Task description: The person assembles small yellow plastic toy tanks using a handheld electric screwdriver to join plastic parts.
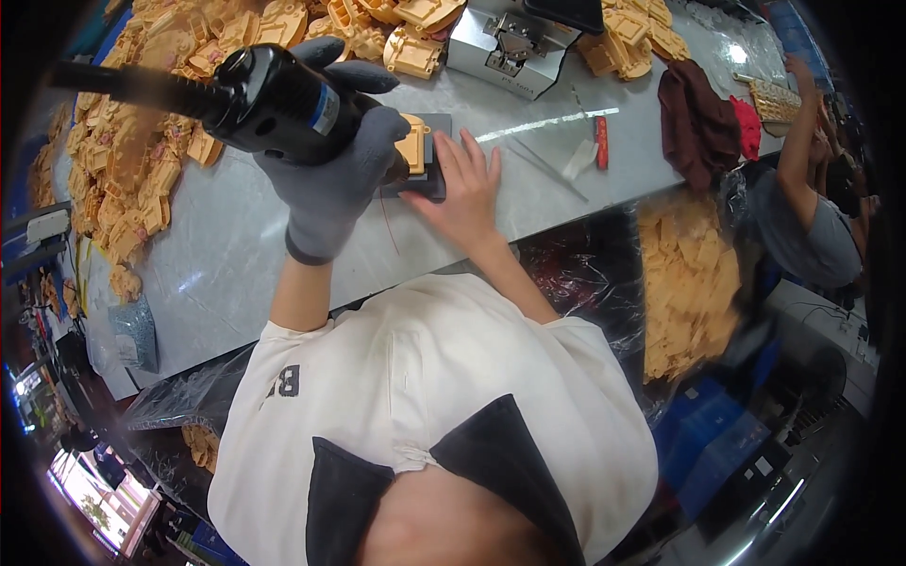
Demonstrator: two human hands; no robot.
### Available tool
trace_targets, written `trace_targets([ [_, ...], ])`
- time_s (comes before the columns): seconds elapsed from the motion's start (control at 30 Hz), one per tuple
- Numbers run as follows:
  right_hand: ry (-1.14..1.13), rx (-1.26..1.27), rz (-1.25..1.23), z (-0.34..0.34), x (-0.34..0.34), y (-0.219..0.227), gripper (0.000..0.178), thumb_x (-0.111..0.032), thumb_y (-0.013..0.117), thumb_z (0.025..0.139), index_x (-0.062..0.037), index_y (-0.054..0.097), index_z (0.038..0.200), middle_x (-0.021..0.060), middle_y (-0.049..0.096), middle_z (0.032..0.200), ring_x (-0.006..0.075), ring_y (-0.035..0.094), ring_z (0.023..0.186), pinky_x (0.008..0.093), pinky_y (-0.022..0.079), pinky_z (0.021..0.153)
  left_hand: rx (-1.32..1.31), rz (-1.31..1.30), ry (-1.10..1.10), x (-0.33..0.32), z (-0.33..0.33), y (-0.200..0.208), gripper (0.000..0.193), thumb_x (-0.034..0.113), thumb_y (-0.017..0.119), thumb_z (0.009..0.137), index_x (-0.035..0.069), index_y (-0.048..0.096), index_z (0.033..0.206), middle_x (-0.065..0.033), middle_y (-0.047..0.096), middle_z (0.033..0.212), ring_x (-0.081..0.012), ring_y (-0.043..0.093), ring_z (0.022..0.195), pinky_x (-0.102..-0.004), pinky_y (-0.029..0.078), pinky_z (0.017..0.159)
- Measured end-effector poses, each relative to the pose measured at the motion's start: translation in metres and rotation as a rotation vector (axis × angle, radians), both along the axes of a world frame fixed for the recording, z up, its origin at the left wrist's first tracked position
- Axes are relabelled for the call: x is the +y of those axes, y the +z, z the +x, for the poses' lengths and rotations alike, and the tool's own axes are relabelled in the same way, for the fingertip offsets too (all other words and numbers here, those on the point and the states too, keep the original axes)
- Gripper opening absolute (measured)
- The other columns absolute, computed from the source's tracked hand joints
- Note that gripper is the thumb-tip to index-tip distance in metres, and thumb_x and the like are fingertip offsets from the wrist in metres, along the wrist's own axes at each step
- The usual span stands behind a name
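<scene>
My left hand point(330, 179), in a grey glove, is wrapped round a black power screwdriver point(283, 106). The tool's thick cable end points to the left, while its working tip is hidden by the glove. A yellow plastic part point(411, 146) sits on a dark grey block point(439, 125) on the table, partly covered by the gloved hand. My bare right hand point(467, 189) lies at the block's right and near edges, fingers stretched out and touching it, thumb along the near side.
Heaps of yellow plastic parts point(123, 160) cover the table's left and far side. A metal box-shaped device point(510, 52) stands behind the block. Tweezers point(547, 170), a red-handled tool point(601, 141) and a brown cloth point(696, 123) lie to the right. Another person's arm point(797, 132) shows at far right.
</scene>
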State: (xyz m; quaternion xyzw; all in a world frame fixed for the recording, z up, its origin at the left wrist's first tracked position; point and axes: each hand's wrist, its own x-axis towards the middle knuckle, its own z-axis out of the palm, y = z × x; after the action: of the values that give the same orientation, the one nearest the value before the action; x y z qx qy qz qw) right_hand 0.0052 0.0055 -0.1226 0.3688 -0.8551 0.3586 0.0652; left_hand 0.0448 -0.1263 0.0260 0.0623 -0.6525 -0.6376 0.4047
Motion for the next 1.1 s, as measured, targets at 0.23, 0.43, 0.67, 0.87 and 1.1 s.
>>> trace_targets([
  [0.23,-0.004,0.004,-0.006,-0.001,0.000,0.000,0.085,-0.036,0.081,0.058,-0.0053,0.046,0.129,0.0084,0.053,0.124,0.0311,0.038,0.126,0.0611,0.018,0.101,0.025,-0.020,-0.013,-0.001,-0.001,-0.006,0.060,-0.013,0.063,0.066,-0.005,0.040,0.121,-0.0145,0.062,0.095,-0.0159,0.063,0.081,-0.0235,0.050,0.067],
  [0.43,-0.003,0.001,-0.001,-0.002,0.000,-0.002,0.084,-0.038,0.080,0.059,-0.0049,0.047,0.129,0.0088,0.053,0.124,0.0311,0.038,0.126,0.0610,0.018,0.101,-0.010,-0.094,-0.027,0.007,0.000,-0.007,0.058,-0.011,0.063,0.067,-0.006,0.040,0.120,-0.0125,0.062,0.092,-0.0150,0.062,0.078,-0.0238,0.050,0.068],
  [0.67,-0.006,-0.009,0.007,-0.002,-0.001,0.001,0.084,-0.036,0.080,0.059,-0.0050,0.047,0.129,0.0067,0.052,0.126,0.0294,0.038,0.126,0.0607,0.018,0.102,-0.055,-0.139,-0.001,0.008,-0.006,-0.006,0.053,-0.010,0.063,0.066,-0.007,0.042,0.114,-0.0085,0.061,0.080,-0.0127,0.060,0.074,-0.0236,0.049,0.067],
  [0.87,0.026,-0.036,0.018,0.000,0.001,-0.002,0.087,-0.035,0.078,0.060,-0.0048,0.041,0.133,0.0075,0.047,0.130,0.0301,0.031,0.130,0.0620,0.012,0.104,-0.050,-0.100,-0.016,0.015,-0.003,-0.006,0.052,-0.010,0.064,0.066,-0.006,0.043,0.113,-0.0096,0.062,0.082,-0.0133,0.060,0.073,-0.0250,0.049,0.068],
  [1.1,-0.012,-0.012,-0.001,0.000,0.003,-0.003,0.086,-0.037,0.080,0.058,-0.0056,0.046,0.130,0.0060,0.051,0.127,0.0289,0.036,0.127,0.0609,0.017,0.102,0.050,-0.019,0.097,0.011,-0.003,-0.006,0.063,-0.015,0.061,0.065,-0.006,0.034,0.121,-0.0193,0.062,0.094,-0.0186,0.063,0.067,-0.0253,0.052,0.061],
])
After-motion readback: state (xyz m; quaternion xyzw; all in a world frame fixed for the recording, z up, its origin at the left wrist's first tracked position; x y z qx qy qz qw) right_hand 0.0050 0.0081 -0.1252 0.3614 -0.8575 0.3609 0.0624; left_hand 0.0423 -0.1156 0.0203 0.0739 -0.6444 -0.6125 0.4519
